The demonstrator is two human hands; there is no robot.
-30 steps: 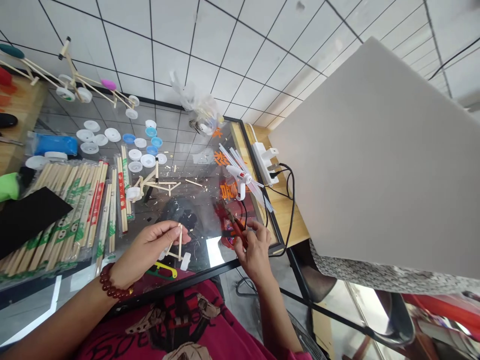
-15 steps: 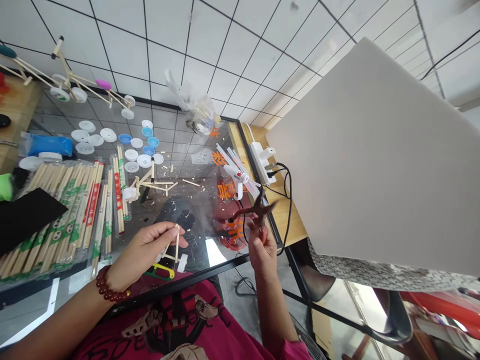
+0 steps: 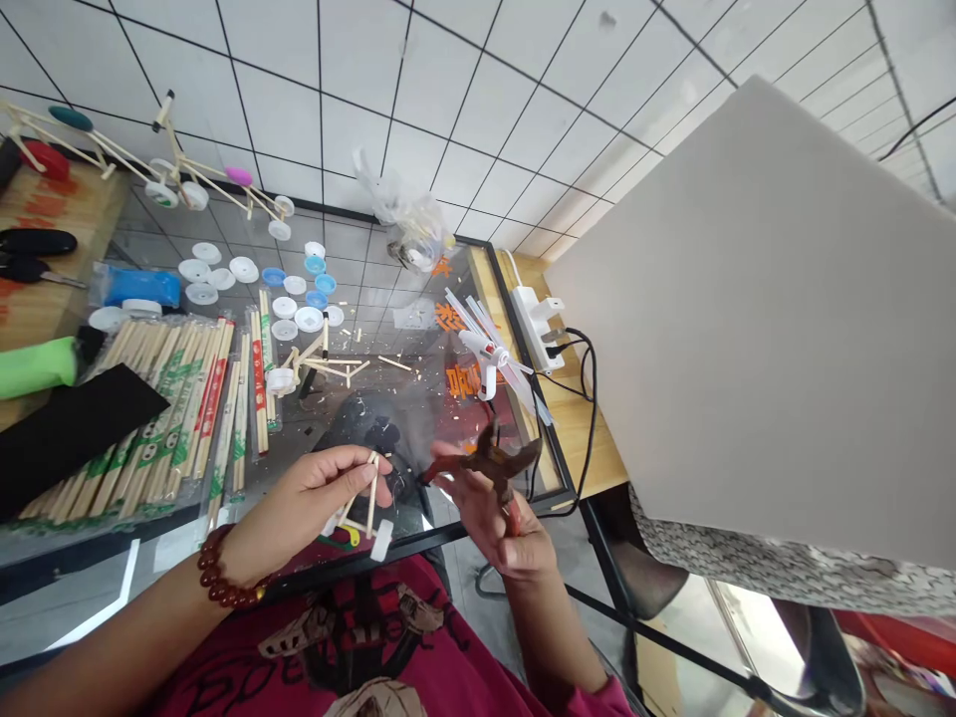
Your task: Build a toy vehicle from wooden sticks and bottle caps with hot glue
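My left hand (image 3: 321, 493) pinches a small frame of wooden sticks (image 3: 371, 503) close to the table's front edge. A white bottle cap (image 3: 381, 541) sits at the frame's lower end. In my right hand (image 3: 515, 543) is a pair of rusty pliers (image 3: 497, 463) with red handles; jaws and handles are spread apart. The pliers are to the right of the stick frame, not touching it. Under my left hand lies a yellow-green tool (image 3: 346, 539), mostly hidden. Farther back on the glass table (image 3: 418, 428) stands another stick frame (image 3: 329, 363) with white caps.
Packaged chopsticks (image 3: 160, 418) and a black sheet (image 3: 90, 428) lie left. White and blue bottle caps (image 3: 309, 319) are spread behind. A white glue gun (image 3: 487, 358), clear glue sticks (image 3: 464, 311) and a power strip (image 3: 536, 324) with cables lie right, beside a large grey panel (image 3: 747, 329).
My right hand has moved left and down with the pliers, closer to my left hand, and the handles are spread wider. My left hand still holds the stick frame. The view has shifted slightly left.
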